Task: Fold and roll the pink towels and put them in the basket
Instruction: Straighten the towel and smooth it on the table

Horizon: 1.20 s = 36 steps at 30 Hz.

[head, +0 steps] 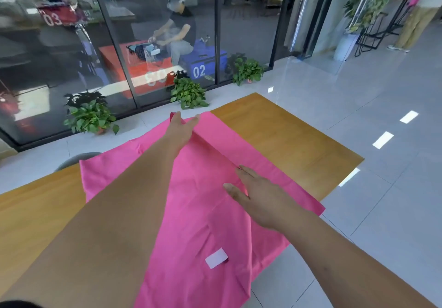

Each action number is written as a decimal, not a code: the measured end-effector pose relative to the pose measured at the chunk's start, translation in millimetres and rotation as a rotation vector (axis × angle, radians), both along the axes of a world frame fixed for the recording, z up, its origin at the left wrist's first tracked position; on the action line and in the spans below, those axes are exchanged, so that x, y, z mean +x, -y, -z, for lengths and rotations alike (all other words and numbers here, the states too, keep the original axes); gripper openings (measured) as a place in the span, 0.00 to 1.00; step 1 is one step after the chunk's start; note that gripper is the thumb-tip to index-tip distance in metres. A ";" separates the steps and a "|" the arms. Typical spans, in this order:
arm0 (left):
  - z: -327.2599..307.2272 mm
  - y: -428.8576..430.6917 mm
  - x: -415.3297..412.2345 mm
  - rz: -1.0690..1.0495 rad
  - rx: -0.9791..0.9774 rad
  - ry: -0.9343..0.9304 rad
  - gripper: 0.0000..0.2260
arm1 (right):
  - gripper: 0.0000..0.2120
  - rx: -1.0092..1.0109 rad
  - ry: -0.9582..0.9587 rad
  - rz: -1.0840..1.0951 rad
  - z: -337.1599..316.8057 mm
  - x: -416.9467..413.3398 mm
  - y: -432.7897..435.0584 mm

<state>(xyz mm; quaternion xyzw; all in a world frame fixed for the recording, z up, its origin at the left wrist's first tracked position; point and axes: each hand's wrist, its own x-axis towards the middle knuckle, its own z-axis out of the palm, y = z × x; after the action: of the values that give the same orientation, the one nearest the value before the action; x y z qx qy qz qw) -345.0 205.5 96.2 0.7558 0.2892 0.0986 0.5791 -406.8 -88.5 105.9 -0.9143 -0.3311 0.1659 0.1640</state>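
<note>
On the wooden table (287, 137) a pink towel (196, 212) lies spread, its near end hanging over the edge with a white label (216, 258) showing. The left hand (183, 128) rests flat, fingers straight, at the towel's far corner, perhaps just touching its edge. The right hand (259, 196) presses open-palmed beside a raised crease running between them.

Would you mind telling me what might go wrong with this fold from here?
1. The towel overhangs the table edge near the label; it may slide off once the flat left hand and right hand lift.
2. The ridge between them may set a crooked fold.
</note>
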 end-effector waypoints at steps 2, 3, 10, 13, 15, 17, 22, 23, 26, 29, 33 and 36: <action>1.5 7.1 19.6 0.004 -0.003 0.001 0.41 | 0.42 0.020 -0.011 -0.001 4.9 17.0 8.4; 1.7 10.2 29.4 0.007 -0.001 -0.005 0.41 | 0.42 0.022 -0.018 -0.004 7.2 26.4 12.3; 13.7 28.0 100.0 0.008 -0.003 -0.029 0.43 | 0.43 0.082 -0.045 -0.033 20.4 98.8 36.3; 25.0 36.6 132.6 -0.004 -0.003 -0.040 0.43 | 0.42 0.107 -0.088 -0.045 30.6 136.4 46.3; 34.3 43.3 153.3 -0.013 -0.010 -0.067 0.42 | 0.41 0.135 -0.141 -0.041 37.6 161.8 54.1; 43.2 50.2 175.5 -0.023 -0.011 -0.086 0.41 | 0.40 0.176 -0.200 -0.044 45.8 186.6 59.8; 76.5 60.7 236.1 -0.027 -0.021 -0.151 0.41 | 0.37 0.221 -0.341 -0.030 82.6 250.5 68.0; 85.0 62.3 246.0 -0.023 -0.017 -0.174 0.41 | 0.36 0.229 -0.376 -0.019 94.1 262.1 69.0; 115.4 71.4 266.7 -0.016 -0.010 -0.221 0.40 | 0.37 0.250 -0.518 0.053 139.1 295.6 73.1; 155.8 90.9 261.3 -0.013 -0.004 -0.236 0.40 | 0.49 0.276 -0.696 0.214 182.4 317.8 77.7; 215.6 134.9 202.2 0.055 0.382 -0.394 0.33 | 0.32 0.264 -0.715 0.227 219.0 326.3 83.8; 237.8 171.9 132.1 0.098 0.692 -0.306 0.23 | 0.24 0.310 -0.624 0.230 220.6 321.8 92.6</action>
<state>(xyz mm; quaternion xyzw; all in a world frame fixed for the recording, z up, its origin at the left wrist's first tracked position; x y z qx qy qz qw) -212.8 33.6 -141.6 0.9256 0.2857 0.0487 0.2435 -85.0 -181.1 -114.7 -0.8152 -0.1816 0.3650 0.4113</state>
